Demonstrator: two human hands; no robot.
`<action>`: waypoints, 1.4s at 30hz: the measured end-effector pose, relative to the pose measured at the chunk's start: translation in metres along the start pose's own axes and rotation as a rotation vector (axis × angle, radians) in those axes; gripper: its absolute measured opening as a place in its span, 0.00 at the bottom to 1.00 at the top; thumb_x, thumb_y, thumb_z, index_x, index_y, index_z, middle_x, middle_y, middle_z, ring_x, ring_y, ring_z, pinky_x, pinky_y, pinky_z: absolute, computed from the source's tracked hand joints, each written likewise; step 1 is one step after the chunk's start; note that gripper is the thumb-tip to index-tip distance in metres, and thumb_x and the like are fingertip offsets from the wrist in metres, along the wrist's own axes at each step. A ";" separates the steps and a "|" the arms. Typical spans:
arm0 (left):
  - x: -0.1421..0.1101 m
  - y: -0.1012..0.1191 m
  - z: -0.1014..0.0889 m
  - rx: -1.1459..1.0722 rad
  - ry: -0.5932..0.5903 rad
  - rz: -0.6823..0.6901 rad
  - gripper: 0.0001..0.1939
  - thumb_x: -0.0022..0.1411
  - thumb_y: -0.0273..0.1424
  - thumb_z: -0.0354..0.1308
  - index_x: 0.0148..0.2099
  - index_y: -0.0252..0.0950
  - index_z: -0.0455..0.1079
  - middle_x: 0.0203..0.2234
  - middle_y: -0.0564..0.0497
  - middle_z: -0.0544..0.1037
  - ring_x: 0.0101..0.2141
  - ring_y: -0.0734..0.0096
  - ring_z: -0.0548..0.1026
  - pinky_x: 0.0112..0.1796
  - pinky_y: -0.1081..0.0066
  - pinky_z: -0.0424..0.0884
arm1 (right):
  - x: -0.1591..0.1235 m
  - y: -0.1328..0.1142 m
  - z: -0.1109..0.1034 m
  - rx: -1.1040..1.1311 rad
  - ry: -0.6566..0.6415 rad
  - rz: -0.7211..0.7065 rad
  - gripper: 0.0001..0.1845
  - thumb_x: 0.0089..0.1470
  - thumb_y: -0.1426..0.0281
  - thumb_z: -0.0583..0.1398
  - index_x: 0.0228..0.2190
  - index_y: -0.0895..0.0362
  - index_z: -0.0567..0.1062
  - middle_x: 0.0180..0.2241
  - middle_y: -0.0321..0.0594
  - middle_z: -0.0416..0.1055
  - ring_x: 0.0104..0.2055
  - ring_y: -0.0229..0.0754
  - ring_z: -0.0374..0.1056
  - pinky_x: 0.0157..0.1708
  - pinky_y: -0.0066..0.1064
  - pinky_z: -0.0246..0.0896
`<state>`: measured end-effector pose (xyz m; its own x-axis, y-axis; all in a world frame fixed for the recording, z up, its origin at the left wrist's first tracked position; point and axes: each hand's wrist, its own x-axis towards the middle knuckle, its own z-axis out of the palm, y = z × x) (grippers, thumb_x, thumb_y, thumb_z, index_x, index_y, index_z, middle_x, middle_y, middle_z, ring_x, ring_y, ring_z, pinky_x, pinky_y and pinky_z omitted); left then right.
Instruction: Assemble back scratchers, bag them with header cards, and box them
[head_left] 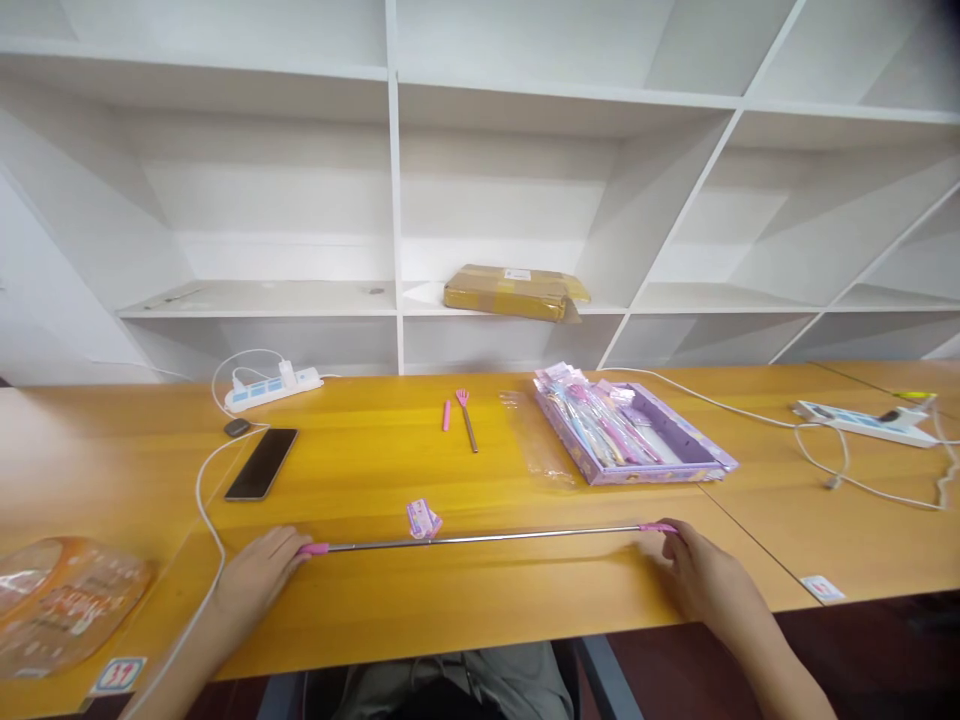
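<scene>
A telescopic back scratcher (487,539), drawn out long, stretches level between my two hands above the table's front part. My left hand (264,568) is closed round its pink handle end. At the other pink end, my right hand (694,560) grips the tip, so the claw's shape is mostly hidden. Small purple printed cards (424,519) lie just behind the metal rod. Farther back rest a short pink handle (446,416) and, apart from it, a pink claw head on a dark metal rod (469,425).
A purple tray (679,472) holds several wrapped scratchers, with a clear plastic sleeve (541,445) beside it. A phone (262,464), power strips (274,390) with white cables, and an orange plastic bag (71,605) lie around. A cardboard box (514,292) sits on the shelf.
</scene>
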<state>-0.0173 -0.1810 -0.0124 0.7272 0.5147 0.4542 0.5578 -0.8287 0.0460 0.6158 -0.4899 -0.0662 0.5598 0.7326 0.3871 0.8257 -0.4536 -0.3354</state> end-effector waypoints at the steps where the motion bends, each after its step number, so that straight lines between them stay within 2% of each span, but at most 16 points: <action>1: 0.002 0.001 0.001 0.002 0.000 0.014 0.26 0.80 0.46 0.41 0.42 0.42 0.78 0.34 0.51 0.84 0.34 0.67 0.82 0.38 0.69 0.78 | 0.002 -0.004 0.002 0.023 -0.027 0.040 0.17 0.63 0.61 0.50 0.45 0.51 0.75 0.30 0.43 0.80 0.27 0.52 0.78 0.28 0.39 0.69; 3: 0.007 0.003 0.004 0.017 0.025 0.042 0.27 0.80 0.46 0.41 0.41 0.41 0.78 0.34 0.51 0.84 0.33 0.67 0.82 0.38 0.69 0.78 | 0.006 -0.014 0.005 0.096 -0.084 0.137 0.20 0.64 0.59 0.49 0.47 0.53 0.74 0.33 0.46 0.80 0.32 0.53 0.78 0.32 0.41 0.69; 7: 0.018 0.007 0.002 0.018 0.111 0.114 0.23 0.80 0.43 0.44 0.45 0.39 0.78 0.36 0.50 0.85 0.36 0.67 0.83 0.40 0.69 0.79 | 0.016 -0.038 0.011 0.101 0.019 0.336 0.24 0.63 0.56 0.48 0.48 0.56 0.74 0.36 0.50 0.80 0.36 0.56 0.77 0.35 0.41 0.66; 10: 0.029 0.010 -0.005 -0.012 0.085 0.108 0.20 0.80 0.40 0.46 0.47 0.39 0.79 0.38 0.50 0.85 0.37 0.67 0.84 0.42 0.69 0.79 | 0.027 -0.050 0.012 0.134 0.118 0.471 0.26 0.62 0.56 0.50 0.49 0.60 0.75 0.34 0.53 0.79 0.34 0.56 0.76 0.34 0.41 0.63; 13: 0.042 0.023 -0.006 -0.093 0.021 0.106 0.20 0.80 0.40 0.46 0.48 0.40 0.79 0.39 0.50 0.85 0.38 0.67 0.84 0.42 0.70 0.79 | 0.033 -0.079 0.016 0.208 0.136 0.501 0.24 0.63 0.58 0.51 0.48 0.60 0.76 0.28 0.49 0.78 0.31 0.54 0.74 0.31 0.38 0.61; 15: 0.052 0.044 0.002 -0.136 -0.010 0.121 0.21 0.81 0.39 0.44 0.50 0.41 0.79 0.40 0.50 0.86 0.38 0.68 0.84 0.41 0.72 0.79 | 0.026 -0.118 0.027 0.217 0.107 0.394 0.22 0.66 0.60 0.50 0.47 0.58 0.77 0.29 0.49 0.78 0.31 0.54 0.74 0.30 0.37 0.60; 16: 0.057 0.058 0.009 -0.136 -0.005 0.124 0.22 0.81 0.38 0.43 0.50 0.41 0.79 0.41 0.50 0.86 0.38 0.69 0.84 0.41 0.72 0.79 | 0.018 -0.143 0.036 0.232 0.088 0.293 0.20 0.67 0.61 0.49 0.47 0.57 0.76 0.32 0.50 0.79 0.31 0.53 0.74 0.31 0.37 0.61; 17: 0.062 0.073 0.016 -0.130 -0.001 0.123 0.23 0.82 0.36 0.41 0.52 0.41 0.79 0.41 0.49 0.86 0.38 0.69 0.84 0.40 0.72 0.79 | 0.008 -0.171 0.046 0.261 0.041 0.142 0.18 0.66 0.64 0.50 0.47 0.57 0.75 0.34 0.50 0.80 0.33 0.52 0.75 0.31 0.36 0.63; 19: 0.069 0.102 0.028 -0.097 0.000 0.110 0.22 0.81 0.36 0.42 0.52 0.41 0.80 0.38 0.49 0.86 0.34 0.69 0.84 0.34 0.73 0.77 | -0.016 -0.222 0.066 0.270 -0.054 -0.129 0.20 0.67 0.72 0.46 0.50 0.57 0.74 0.38 0.51 0.81 0.34 0.50 0.77 0.32 0.35 0.64; 20: 0.071 0.113 0.033 -0.069 0.014 0.049 0.21 0.81 0.37 0.45 0.50 0.40 0.81 0.34 0.49 0.85 0.31 0.69 0.82 0.31 0.73 0.75 | -0.026 -0.243 0.074 0.240 -0.090 -0.193 0.22 0.67 0.75 0.45 0.52 0.57 0.73 0.38 0.51 0.81 0.32 0.48 0.77 0.30 0.34 0.63; 22: 0.072 0.125 0.037 -0.111 -0.033 0.013 0.19 0.80 0.39 0.48 0.49 0.40 0.80 0.35 0.50 0.85 0.32 0.68 0.83 0.31 0.73 0.75 | -0.040 -0.268 0.082 0.226 -0.185 -0.344 0.19 0.69 0.77 0.46 0.52 0.57 0.73 0.38 0.48 0.81 0.31 0.46 0.77 0.30 0.32 0.63; 24: 0.070 0.126 0.040 -0.222 -0.098 -0.019 0.17 0.79 0.40 0.50 0.49 0.42 0.80 0.38 0.52 0.85 0.36 0.69 0.84 0.35 0.73 0.76 | -0.044 -0.274 0.081 0.227 -0.230 -0.408 0.16 0.72 0.74 0.48 0.51 0.56 0.72 0.38 0.45 0.81 0.33 0.45 0.78 0.32 0.31 0.65; 28: 0.059 0.119 0.047 -0.396 -0.161 -0.080 0.15 0.79 0.41 0.51 0.52 0.44 0.78 0.42 0.53 0.85 0.41 0.69 0.84 0.41 0.73 0.77 | -0.039 -0.267 0.068 0.216 -0.237 -0.393 0.12 0.74 0.71 0.49 0.49 0.56 0.71 0.39 0.43 0.80 0.36 0.45 0.78 0.35 0.32 0.67; 34: 0.054 0.116 0.052 -0.431 -0.167 -0.069 0.14 0.79 0.39 0.51 0.53 0.44 0.77 0.44 0.53 0.84 0.43 0.69 0.83 0.44 0.72 0.76 | -0.036 -0.269 0.063 0.234 -0.299 -0.410 0.10 0.73 0.69 0.53 0.51 0.55 0.72 0.42 0.43 0.82 0.38 0.47 0.79 0.38 0.33 0.69; 42: 0.059 0.116 0.051 -0.447 -0.138 -0.038 0.14 0.79 0.37 0.50 0.56 0.45 0.77 0.46 0.52 0.84 0.45 0.67 0.82 0.49 0.68 0.76 | -0.036 -0.265 0.060 0.281 -0.326 -0.411 0.12 0.74 0.70 0.52 0.55 0.54 0.70 0.46 0.44 0.80 0.40 0.48 0.80 0.40 0.36 0.71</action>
<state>0.1109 -0.2351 -0.0254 0.7729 0.5459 0.3234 0.3799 -0.8063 0.4533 0.3730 -0.3656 -0.0433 0.1112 0.9581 0.2641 0.8950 0.0190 -0.4457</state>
